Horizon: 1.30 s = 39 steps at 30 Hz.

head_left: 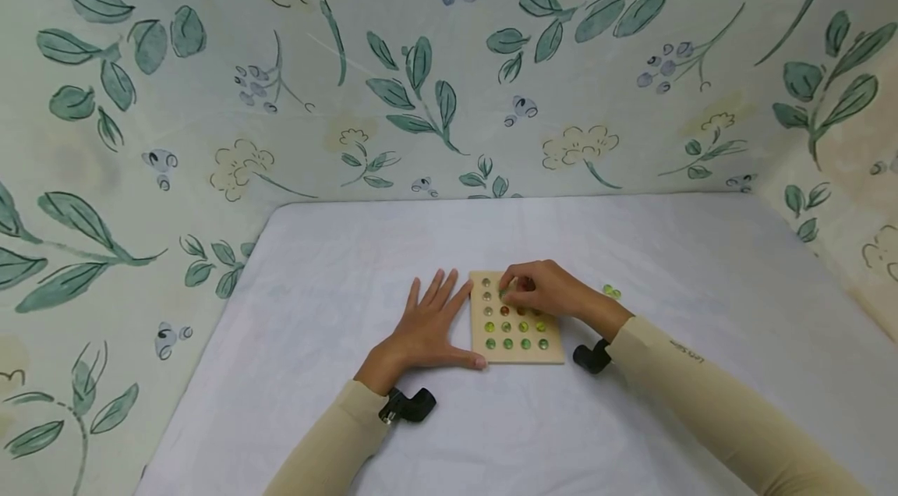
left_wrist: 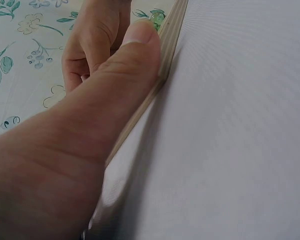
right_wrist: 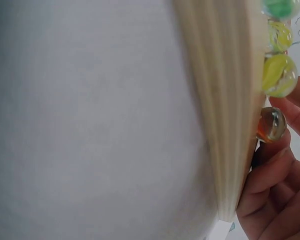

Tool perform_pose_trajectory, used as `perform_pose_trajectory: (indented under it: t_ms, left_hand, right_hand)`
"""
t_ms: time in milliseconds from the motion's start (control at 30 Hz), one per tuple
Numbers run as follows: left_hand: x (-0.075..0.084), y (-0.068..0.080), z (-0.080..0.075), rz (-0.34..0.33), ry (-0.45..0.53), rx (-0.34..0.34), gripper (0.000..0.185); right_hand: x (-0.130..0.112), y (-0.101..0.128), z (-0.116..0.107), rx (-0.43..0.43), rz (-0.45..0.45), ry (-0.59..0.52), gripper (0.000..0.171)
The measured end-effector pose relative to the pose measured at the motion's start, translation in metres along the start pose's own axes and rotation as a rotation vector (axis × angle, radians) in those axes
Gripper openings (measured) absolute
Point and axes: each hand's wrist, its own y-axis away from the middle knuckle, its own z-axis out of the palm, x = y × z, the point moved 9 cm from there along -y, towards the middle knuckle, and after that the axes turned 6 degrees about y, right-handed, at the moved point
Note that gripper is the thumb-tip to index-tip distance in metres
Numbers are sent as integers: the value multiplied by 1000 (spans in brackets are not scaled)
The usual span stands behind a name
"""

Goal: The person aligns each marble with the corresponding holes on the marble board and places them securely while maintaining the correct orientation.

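Note:
A square wooden board with rows of shallow holes lies on the white table; green, yellow and orange marbles fill most holes. My left hand lies flat on the cloth left of the board, its thumb pressed against the board's edge. My right hand hovers over the board's upper rows, fingers curled, pinching a green marble at the fingertips. In the right wrist view the board's edge shows, with a yellow marble and an orange marble beside my curled fingers.
Two loose yellow-green marbles lie on the cloth right of the board. The white table is walled by floral fabric at the back and both sides. Black wrist cameras sit under both forearms.

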Motion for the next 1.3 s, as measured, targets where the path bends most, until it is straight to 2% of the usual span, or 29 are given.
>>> perform_pose_trajectory:
  t_ms: [700, 1033, 1300]
  left_hand:
    - [-1, -1, 1, -10, 6, -7, 123]
    - [-1, 0, 3, -6, 12, -4, 123]
    - [-2, -1, 2, -19, 24, -9, 123]
  right_hand:
    - [4, 4, -5, 2, 7, 2, 17]
    - [9, 14, -18, 35, -13, 4, 17]
    - [19, 20, -32, 75, 34, 68, 16]
